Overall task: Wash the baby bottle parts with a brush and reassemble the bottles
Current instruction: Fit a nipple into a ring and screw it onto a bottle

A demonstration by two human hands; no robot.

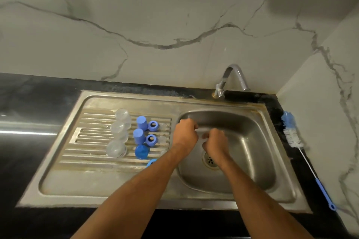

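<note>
Marble-patterned wall panels rise behind a black counter [29, 103] that holds a steel sink [252, 161] with a ridged draining board [87, 141] to the left of its basin. On that board, farthest from the basin, three clear bottles [118, 134] lie in a row running from the back toward the front edge. Nearer the basin stand two blue caps [140, 129] upside down, with a third blue cap [141, 151] in front of them, and right of these sit two blue screw rings [152, 132], their dark holes facing the camera. Small clear pieces just beside the rings are too faint to name. Another blue ring [151, 162] peeks out from under the left forearm. The left hand [184, 134] hovers over the basin's left rim, fingers curled in, and the right hand [214, 141] is just beside it over the basin, fingers also curled; between them shows a pale clear piece [202, 136] that both seem to pinch, though I cannot tell what it is. Below the right hand lies the drain [210, 160]. Behind the basin, a chrome tap [231, 80] curves out from the counter. Right of the basin, on the black counter strip, a bottle brush [303, 151] lies with its blue-and-white bristles toward the wall and its blue handle toward the front.
</note>
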